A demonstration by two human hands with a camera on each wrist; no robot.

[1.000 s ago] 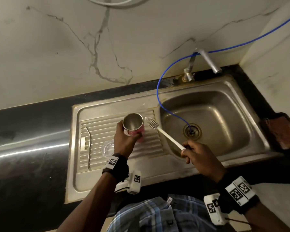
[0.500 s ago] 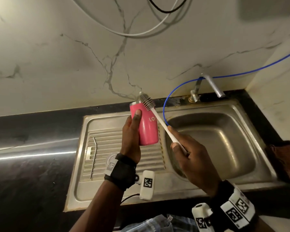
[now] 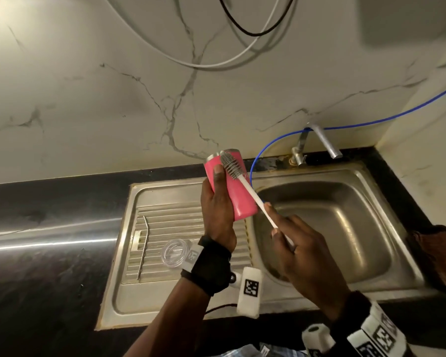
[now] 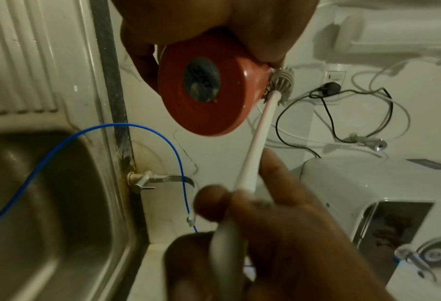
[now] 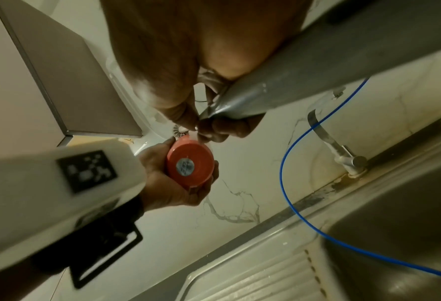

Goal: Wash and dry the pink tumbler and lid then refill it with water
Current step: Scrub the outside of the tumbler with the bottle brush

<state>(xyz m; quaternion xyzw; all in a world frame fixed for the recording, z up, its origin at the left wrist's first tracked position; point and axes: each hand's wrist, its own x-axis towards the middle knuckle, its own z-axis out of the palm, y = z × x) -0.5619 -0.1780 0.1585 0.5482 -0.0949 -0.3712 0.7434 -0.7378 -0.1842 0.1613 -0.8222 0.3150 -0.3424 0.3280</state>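
Observation:
My left hand (image 3: 218,202) grips the pink tumbler (image 3: 238,191) in the air above the draining board, its steel rim pointing away and up. Both wrist views show its round base (image 4: 204,89) (image 5: 190,163). My right hand (image 3: 291,238) holds the white handle of a bottle brush (image 3: 252,194). The grey bristle head (image 3: 229,163) lies against the tumbler's outer side near the rim. The clear lid (image 3: 175,253) lies flat on the draining board, partly behind my left wrist.
A bent metal straw (image 3: 143,246) lies at the draining board's left end. The steel sink (image 3: 345,228) lies to the right, with a tap (image 3: 325,143) and a blue hose (image 3: 263,150) running into it. Cables (image 3: 242,29) hang on the marble wall. A dark object (image 3: 438,256) sits at the right.
The left hand raised the tumbler off the draining board and turned its opening away from me. The brush head moved from beside the rim onto the tumbler's outer side.

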